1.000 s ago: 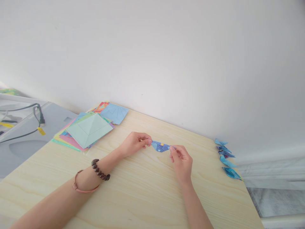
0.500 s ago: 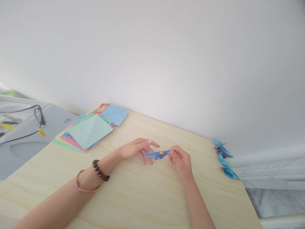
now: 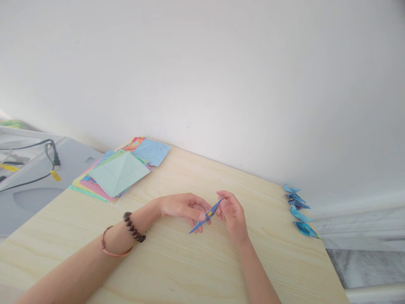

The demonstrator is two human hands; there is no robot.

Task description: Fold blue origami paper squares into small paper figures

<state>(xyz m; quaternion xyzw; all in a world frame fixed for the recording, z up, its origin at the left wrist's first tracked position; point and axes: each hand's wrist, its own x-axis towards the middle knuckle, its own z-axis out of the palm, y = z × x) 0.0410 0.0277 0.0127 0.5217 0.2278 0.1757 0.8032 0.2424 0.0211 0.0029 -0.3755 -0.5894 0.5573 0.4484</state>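
A narrow piece of folded blue paper (image 3: 210, 214) with a small yellow patch is held above the table, slanting from lower left to upper right. My left hand (image 3: 186, 210) pinches its middle between thumb and fingers; a dark bead bracelet and a thin pinkish band circle that wrist. At the paper's upper right end, my right hand (image 3: 231, 212) grips the tip with thumb and forefinger. The other fingers of both hands are curled and partly hidden behind the paper.
Loose printed sheets of coloured paper (image 3: 122, 174) lie at the table's back left. Several folded blue paper pieces (image 3: 302, 216) line the right edge. A wall rises behind the wooden table (image 3: 177, 270). Left of it, a black cable (image 3: 52, 154) crosses a grey surface.
The folded paper has turned from nearly level to steeply slanted, its left end now lower and nearer me. My left hand has closed from spread fingers onto its middle.
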